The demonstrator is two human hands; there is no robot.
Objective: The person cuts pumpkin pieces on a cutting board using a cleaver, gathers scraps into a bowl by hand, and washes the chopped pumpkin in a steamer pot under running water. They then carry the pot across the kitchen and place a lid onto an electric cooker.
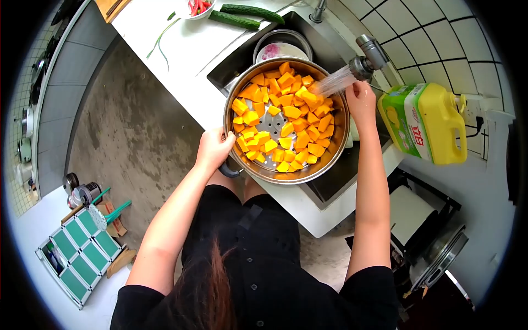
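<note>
A large metal steamer pot (233, 93) holds many orange pumpkin chunks (300, 124) on a perforated base. My left hand (215, 148) is closed on its left rim, thumb on top, just above a black side handle (228, 169). At the far right rim, my right hand (361, 98) has its fingers bent closed, right below the faucet head (361, 69). What those fingers grip is hidden. Water (335, 82) sprays from the faucet onto the pumpkin. The pot sits over the steel sink (333, 184).
Behind the pot, a metal bowl (283, 37) stands in the sink. Cucumbers (236, 20) and a bowl of red peppers (190, 15) lie on the white counter (165, 60). A yellow oil jug (423, 124) stands close to my right forearm.
</note>
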